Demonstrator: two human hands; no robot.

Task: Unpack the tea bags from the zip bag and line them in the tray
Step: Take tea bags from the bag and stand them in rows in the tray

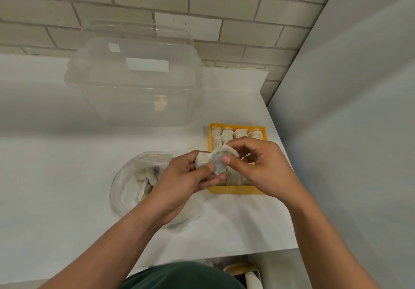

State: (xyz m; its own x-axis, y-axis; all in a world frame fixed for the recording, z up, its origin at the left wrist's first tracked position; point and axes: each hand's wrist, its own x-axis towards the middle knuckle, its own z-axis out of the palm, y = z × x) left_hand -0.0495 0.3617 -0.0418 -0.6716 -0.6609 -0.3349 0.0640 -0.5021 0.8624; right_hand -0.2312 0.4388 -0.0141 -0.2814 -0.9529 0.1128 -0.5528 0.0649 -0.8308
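A yellow tray (235, 190) sits on the white counter at the right, holding several rows of pale tea bags (226, 134). Just above its near left part, my left hand (186, 178) grips a small bunch of tea bags (203, 158). My right hand (258, 165) pinches one round tea bag (221, 155) at the top of that bunch between thumb and fingers. Left of the tray lies the clear zip bag (132, 180), open, with more tea bags inside. My hands hide the tray's middle.
A large clear plastic container (134, 91) with its lid stands at the back, against the tiled wall. A grey wall panel (359, 131) borders the counter on the right. The counter's front edge (224, 255) runs just below my forearms.
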